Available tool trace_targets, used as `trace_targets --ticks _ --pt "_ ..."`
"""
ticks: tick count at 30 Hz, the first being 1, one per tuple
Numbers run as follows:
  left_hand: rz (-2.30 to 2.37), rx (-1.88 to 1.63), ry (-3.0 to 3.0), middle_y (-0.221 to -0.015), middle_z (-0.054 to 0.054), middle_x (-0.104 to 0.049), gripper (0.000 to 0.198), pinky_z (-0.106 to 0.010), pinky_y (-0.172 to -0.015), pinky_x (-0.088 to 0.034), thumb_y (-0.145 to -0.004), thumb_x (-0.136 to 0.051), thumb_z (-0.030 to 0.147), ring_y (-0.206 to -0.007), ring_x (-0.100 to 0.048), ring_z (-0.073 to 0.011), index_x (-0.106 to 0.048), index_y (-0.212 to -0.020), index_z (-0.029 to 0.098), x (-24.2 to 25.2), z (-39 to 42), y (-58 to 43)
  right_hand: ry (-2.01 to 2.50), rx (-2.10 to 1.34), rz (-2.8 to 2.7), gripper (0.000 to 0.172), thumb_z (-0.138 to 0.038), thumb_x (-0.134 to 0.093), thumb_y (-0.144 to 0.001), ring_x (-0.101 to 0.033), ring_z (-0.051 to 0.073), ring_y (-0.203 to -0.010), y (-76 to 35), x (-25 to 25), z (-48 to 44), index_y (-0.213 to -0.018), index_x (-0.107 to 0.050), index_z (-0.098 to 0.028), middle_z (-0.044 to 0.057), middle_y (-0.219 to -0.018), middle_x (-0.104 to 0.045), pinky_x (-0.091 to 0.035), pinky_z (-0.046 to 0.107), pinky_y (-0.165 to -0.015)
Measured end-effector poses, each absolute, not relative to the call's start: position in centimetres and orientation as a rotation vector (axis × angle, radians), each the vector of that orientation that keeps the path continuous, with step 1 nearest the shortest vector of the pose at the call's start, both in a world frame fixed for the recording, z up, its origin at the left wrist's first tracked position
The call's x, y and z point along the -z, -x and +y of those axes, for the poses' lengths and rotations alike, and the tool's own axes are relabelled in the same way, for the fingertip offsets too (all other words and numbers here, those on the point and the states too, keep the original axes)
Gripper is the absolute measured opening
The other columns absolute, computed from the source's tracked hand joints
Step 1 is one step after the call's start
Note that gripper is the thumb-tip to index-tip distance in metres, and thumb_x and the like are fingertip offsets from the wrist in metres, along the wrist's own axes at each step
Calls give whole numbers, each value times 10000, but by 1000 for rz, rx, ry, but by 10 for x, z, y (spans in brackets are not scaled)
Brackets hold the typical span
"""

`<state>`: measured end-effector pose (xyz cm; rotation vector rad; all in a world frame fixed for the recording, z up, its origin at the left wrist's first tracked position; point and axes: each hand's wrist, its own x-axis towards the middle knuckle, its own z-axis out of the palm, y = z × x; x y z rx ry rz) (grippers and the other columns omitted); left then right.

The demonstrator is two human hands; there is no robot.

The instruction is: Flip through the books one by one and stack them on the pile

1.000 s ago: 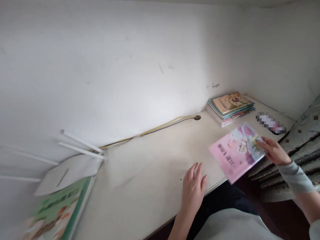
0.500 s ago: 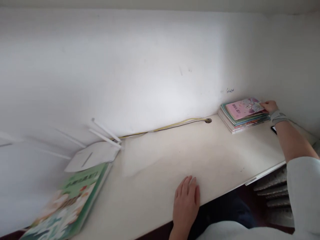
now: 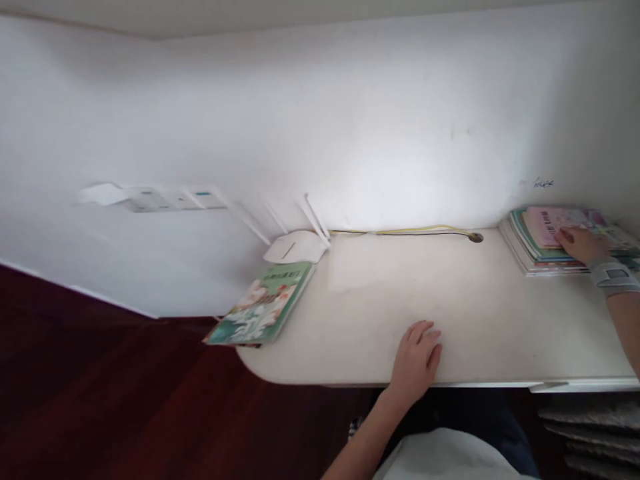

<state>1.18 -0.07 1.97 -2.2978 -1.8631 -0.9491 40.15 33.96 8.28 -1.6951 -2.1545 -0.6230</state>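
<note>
My right hand (image 3: 580, 244) lies flat, fingers out, on a pink book (image 3: 550, 223) that tops a stack of thin books (image 3: 530, 257) at the far right of the white desk (image 3: 380, 293). A grey band sits on that wrist. My left hand (image 3: 415, 360) rests palm down near the desk's front edge, fingers loosely spread, holding nothing. A green picture book (image 3: 263, 310) lies at the desk's left end, overhanging the edge a little.
A white router (image 3: 295, 245) with antennas leans against the wall behind the green book. A yellow cable (image 3: 420, 231) runs along the wall to a hole in the desk. A wall socket strip (image 3: 160, 199) is at left. Dark red floor lies below.
My right hand carried the pink book from the desk's front right onto the stack and now rests on it. The view has swung left, showing the desk's left end and the floor.
</note>
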Motion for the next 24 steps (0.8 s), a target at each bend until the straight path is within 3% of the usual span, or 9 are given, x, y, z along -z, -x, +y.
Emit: trace_targets --ticks 3,6,9,13,19,24 --pt "-1909 875 2269 -1201 -112 -595 252 -416 -982 -442 -874 -470 203 -1165 -509 -225 -610 -1082 181 -29 16 18 1717 621 -2125 582 -509 -333 -917 -541 275 -944 -386 -84 332 -1012 -689 -59 256 -1054 -630 -310 437 -731" --pt "-2100 593 2134 -1313 -139 -529 333 -424 -1039 -369 -913 -410 251 -1262 -433 -251 -566 -1190 152 -42 48 59 1513 690 -2160 533 -440 -321 -941 -402 315 -1212 -347 -77 300 -1213 -573 -57 257 -1297 -491 -276 472 -904" --pt "-2442 213 1861 -1451 -184 -363 492 -415 -1081 -291 -938 -346 363 -1359 -295 -296 -431 -1331 79 -52 86 93 1255 600 -2375 463 -404 -344 -936 -430 279 -1217 -292 -56 255 -1175 -588 -91 216 -1274 -528 -278 455 -990" --pt "-2593 127 1704 -1380 -319 -385 657 -460 -1019 -334 -908 -373 477 -1297 -364 -392 -436 -1281 -60 -45 118 111 1177 387 -2598 429 -408 -348 -921 -395 280 -1273 -234 -18 206 -1227 -553 -188 158 -1366 -472 -295 514 -1009" --pt "-2573 106 1727 -1316 -232 -493 458 -410 -981 -364 -934 -337 359 -1240 -442 -321 -549 -1179 35 -31 116 112 1212 133 -2613 484 -449 -292 -930 -423 264 -1264 -219 9 191 -1277 -513 -194 138 -1371 -472 -333 501 -1000" --pt "-2558 91 1807 -1074 -146 -629 355 -343 -854 -440 -924 -291 180 -1053 -575 -237 -638 -974 122 -36 110 115 1212 120 -2600 478 -451 -314 -925 -433 261 -1258 -222 8 194 -1268 -529 -197 132 -1371 -475 -321 489 -1017"
